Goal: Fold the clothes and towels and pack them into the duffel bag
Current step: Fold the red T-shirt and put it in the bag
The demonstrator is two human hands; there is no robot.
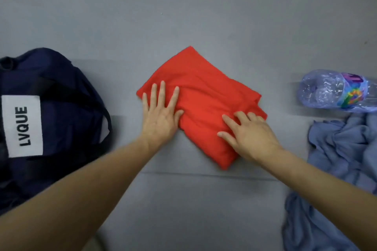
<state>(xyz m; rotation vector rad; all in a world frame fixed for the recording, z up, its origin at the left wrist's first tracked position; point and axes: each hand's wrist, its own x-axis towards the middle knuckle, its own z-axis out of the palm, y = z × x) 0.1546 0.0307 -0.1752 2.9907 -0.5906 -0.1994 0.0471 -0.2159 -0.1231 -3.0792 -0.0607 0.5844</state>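
The folded red cloth [204, 96] lies dead centre, the duffel bag [51, 87] at its nine o'clock. The left hand [161, 116] presses flat, fingers spread; the right hand [251, 134] rests at five o'clock, fingers relaxed, gripping nothing. Best to smooth outward and keep the layers square before lifting.

Person, 2 arms in view. Left forearm [91, 179] and right forearm [318, 185] bare along their whole visible length. Left hand [161, 117] and right hand [251, 134] bare. Fingernails short.
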